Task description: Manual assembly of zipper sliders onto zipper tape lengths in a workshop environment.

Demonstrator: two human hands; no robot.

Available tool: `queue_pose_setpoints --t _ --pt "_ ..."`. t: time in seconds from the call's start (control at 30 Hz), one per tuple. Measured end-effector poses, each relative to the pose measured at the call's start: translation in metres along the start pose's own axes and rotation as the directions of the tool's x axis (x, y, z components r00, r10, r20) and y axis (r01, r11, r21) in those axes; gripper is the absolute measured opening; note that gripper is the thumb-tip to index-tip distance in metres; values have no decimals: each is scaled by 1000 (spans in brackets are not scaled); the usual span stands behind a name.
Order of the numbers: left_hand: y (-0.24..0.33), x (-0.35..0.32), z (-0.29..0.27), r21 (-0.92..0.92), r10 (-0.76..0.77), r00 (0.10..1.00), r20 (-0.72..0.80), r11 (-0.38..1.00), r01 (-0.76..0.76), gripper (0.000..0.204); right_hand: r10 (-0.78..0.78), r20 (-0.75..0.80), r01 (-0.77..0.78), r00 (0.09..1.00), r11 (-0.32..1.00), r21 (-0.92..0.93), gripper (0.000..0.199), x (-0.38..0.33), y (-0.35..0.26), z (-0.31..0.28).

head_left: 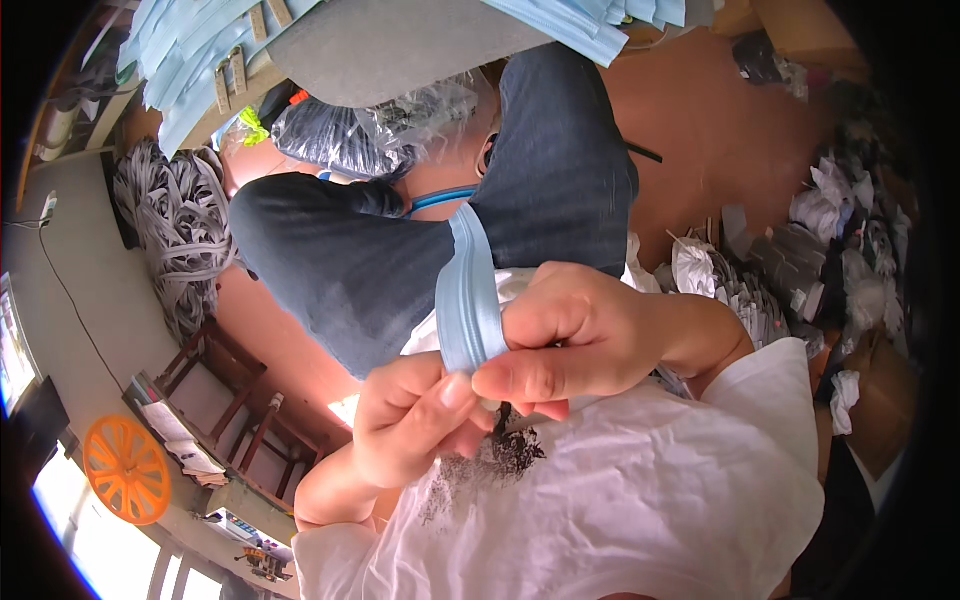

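Up close, right against the white t-shirt (640, 500) with its dark print, both hands are working a light blue strap (470, 290). The right hand (580, 335) is curled over with its fingers (530, 378) pressed together, thumb and forefinger pinching the lower end of the strap where it folds. The left hand (410, 425) sits just below and to the left, fingers bunched up with the thumb tip touching the right thumb, clamped on the same end of the strap from underneath. So the strap is pinned between both hands at chest height and runs upward from there, over the lap, toward the knees in dark grey trousers (400, 250). Past the knees there's a clear plastic bag (370, 130) stuffed with dark stuff, and above that a grey table (400, 40) edge with stacks of light blue fabric (190, 50). Off to the left a big heap of grey webbing (175, 230) sits on the floor, a wooden stool (235, 400) is near it, and an orange spool (127, 470) is further out. On the right, white and dark bundles (820, 250) are piled on the reddish floor (730, 130).
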State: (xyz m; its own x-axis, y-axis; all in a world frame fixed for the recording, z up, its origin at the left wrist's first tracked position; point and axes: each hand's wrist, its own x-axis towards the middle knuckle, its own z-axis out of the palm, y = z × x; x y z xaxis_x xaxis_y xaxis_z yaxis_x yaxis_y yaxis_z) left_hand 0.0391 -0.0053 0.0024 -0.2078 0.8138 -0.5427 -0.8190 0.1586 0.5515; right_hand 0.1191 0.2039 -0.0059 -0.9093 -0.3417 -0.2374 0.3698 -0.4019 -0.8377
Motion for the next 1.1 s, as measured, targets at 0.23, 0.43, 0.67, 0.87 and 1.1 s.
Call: queue_pose_setpoints --t 0.23,0.43,0.67,0.87,1.1 --pt "9 2 -2 261 67 990 124 960 -97 38 -116 33 120 993 976 -181 40 -3 6 -6" --pt "10 4 -4 368 172 964 203 899 -238 35 -31 140 39 990 998 -54 33 -7 9 -9" --pt "12 2 -6 384 131 931 342 885 -265 32 -40 268 34 963 999 27 33 -8 16 -1" --pt "19 -5 13 105 72 989 128 991 -86 30 -296 198 259 934 947 191 23 4 17 12" --pt "14 -5 22 -294 -25 1000 7 955 26 42 -211 119 154 970 916 370 16 8 8 11"
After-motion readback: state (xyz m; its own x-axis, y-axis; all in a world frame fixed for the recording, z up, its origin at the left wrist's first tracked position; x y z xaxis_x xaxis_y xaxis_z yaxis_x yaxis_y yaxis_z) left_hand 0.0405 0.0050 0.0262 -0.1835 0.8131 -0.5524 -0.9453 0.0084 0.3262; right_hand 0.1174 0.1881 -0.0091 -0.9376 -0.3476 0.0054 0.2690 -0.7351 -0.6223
